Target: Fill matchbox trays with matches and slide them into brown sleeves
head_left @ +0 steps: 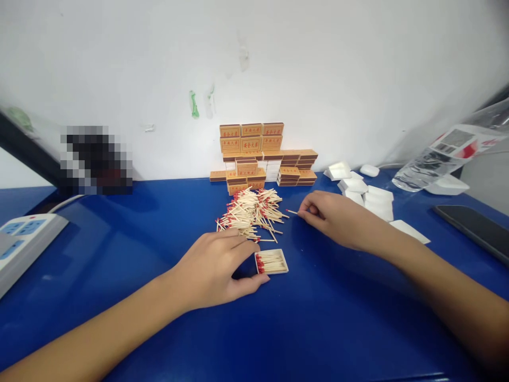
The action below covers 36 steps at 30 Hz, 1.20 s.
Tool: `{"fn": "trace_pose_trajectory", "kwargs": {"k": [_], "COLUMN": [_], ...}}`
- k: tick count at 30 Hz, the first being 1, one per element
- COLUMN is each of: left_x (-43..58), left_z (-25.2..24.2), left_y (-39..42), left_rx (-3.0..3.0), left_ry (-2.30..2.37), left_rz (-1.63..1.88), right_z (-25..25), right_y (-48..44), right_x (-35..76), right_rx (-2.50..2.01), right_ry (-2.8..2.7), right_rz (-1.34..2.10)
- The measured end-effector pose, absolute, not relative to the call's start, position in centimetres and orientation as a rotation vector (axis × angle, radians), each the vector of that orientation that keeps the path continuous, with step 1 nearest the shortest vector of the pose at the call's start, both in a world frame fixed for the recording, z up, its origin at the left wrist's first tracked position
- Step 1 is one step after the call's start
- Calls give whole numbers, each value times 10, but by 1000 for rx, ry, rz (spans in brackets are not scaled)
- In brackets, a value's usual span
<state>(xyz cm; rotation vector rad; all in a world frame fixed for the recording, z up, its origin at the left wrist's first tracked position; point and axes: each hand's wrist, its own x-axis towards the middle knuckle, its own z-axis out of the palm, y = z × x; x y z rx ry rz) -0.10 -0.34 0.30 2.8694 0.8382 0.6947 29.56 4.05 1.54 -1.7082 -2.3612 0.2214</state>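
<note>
In the head view my left hand (pixel 220 270) steadies a small white matchbox tray (pixel 287 263), the thumb at its near edge and the index finger at its far edge. Red-headed matches (pixel 271 261) lie side by side in that tray, heads to the left. My right hand (pixel 334 215) pinches a single match (pixel 292 212) between thumb and fingertips, its red head pointing left, just above the table. Between the hands and the wall lies a loose heap of matches (pixel 248 212), with several sticking out at odd angles.
Orange matchboxes (pixel 251 143) stand stacked against the wall behind the heap. On the right are white trays or paper pieces (pixel 376 199), a tilted plastic bottle (pixel 429 159) and a dark phone (pixel 473 228). A power strip (pixel 29 244) sits at the left on the blue table (pixel 139 239).
</note>
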Motion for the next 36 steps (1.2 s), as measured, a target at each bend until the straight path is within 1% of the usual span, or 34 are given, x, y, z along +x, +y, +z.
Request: {"fn": "trace_pose_trajectory", "kwargs": {"k": [3, 7, 13, 18, 23, 27, 31, 36], "left_x": [-1, 0, 1, 1, 0, -1, -1, -1], "left_z": [3, 4, 5, 4, 3, 3, 2, 3], "left_y": [-4, -3, -3, -3, -2, -2, -3, -3], "left_rx": [2868, 2854, 2838, 2840, 2846, 2857, 2865, 2870], "left_ry": [860, 875, 866, 849, 850, 850, 842, 839], "left_rz": [689, 699, 693, 702, 704, 699, 704, 709], "right_z": [24, 29, 26, 26, 18, 11, 13, 15], "right_y": [31, 5, -18, -8, 8, 15, 13, 8], "right_x": [290, 263, 237, 246, 252, 251, 249, 244], "right_rx": [-1573, -1255, -1135, -1175, -1333, -1431, -1472, -1577], "right_ry": [-2346, -2470, -2693, -2586, -2438, -2431, -2467, -2355], "right_rz": [162, 345, 170, 237, 159, 226, 208, 238]}}
